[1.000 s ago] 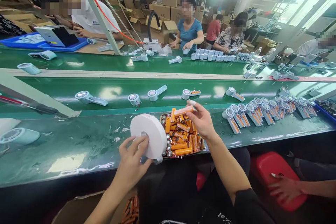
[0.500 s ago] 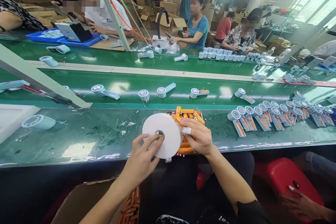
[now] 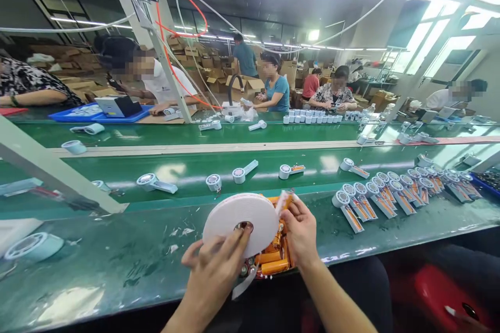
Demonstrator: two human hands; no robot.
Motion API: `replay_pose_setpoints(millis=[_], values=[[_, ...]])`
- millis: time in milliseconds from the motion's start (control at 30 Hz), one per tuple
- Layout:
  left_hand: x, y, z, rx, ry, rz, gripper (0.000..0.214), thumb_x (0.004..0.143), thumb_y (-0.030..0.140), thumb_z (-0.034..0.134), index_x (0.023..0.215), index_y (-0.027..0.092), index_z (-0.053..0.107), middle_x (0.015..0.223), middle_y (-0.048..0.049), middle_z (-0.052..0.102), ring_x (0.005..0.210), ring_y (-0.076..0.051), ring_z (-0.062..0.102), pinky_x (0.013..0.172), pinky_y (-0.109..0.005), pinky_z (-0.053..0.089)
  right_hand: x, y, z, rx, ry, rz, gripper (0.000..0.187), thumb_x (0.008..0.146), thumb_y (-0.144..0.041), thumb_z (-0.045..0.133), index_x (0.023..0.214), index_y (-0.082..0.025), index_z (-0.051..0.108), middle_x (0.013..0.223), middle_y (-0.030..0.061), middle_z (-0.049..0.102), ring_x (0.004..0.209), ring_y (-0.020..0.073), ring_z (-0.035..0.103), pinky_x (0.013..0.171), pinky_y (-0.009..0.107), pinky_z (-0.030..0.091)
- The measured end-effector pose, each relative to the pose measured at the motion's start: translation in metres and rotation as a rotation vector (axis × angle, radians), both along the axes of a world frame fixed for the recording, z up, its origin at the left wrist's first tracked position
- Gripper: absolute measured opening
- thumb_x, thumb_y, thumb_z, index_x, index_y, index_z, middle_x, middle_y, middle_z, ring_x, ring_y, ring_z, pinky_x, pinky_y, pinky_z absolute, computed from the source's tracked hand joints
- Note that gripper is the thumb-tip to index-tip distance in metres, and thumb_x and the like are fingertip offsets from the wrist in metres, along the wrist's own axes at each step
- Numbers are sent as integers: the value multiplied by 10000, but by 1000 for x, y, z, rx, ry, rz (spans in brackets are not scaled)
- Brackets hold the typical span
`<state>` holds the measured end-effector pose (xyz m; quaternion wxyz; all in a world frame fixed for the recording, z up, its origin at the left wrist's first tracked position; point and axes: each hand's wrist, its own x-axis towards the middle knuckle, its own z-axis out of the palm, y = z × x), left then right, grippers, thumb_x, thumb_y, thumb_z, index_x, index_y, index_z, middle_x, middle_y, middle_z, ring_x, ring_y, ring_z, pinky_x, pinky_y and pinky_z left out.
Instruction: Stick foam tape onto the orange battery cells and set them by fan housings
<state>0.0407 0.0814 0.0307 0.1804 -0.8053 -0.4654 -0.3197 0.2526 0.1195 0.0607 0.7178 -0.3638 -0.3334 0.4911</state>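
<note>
My left hand (image 3: 216,268) holds a wide roll of white tape (image 3: 230,218), with fingertips pressed into its core. A loose tape end (image 3: 246,283) hangs below the roll. Right of the roll, my right hand (image 3: 302,231) is closed on an orange cylindrical battery (image 3: 288,199) with a white strip along its side. Its fingers partly hide the battery. Beneath both hands lies a pile of orange batteries (image 3: 275,266) with thin wires, partly covered by the roll.
Several pale blue handheld fan bodies (image 3: 353,216) with orange batteries inside stand in rows at right. More fan parts (image 3: 156,183) lie on the green conveyor (image 3: 187,166). A slanted metal post (image 3: 58,166) rises at left. Co-workers sit across the line.
The view has tilted up. My right hand has moved away from the roll's face and now grips a battery with a white strip. The roll is tilted flatter, with a tape end hanging.
</note>
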Motion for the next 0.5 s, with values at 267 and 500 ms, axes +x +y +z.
replay_pose_setpoints(millis=[267, 500], values=[[32, -9, -9, 50, -219, -113, 420, 945, 483, 723, 1268, 217, 746, 1009, -86, 774, 934, -265, 516, 953, -444, 369, -2, -10, -7, 91, 139, -73, 544, 705, -328, 997, 1189, -262, 759, 1154, 79, 827, 1005, 261, 806, 888, 383, 688], [19, -27, 22, 26, -2, -309, 403, 927, 317, 745, 1325, 261, 709, 1055, -31, 790, 899, -226, 523, 999, -393, 387, 27, 13, 14, 175, 111, -189, 401, 804, -326, 931, 1171, -277, 776, 1193, 58, 810, 1064, 219, 781, 927, 357, 673]])
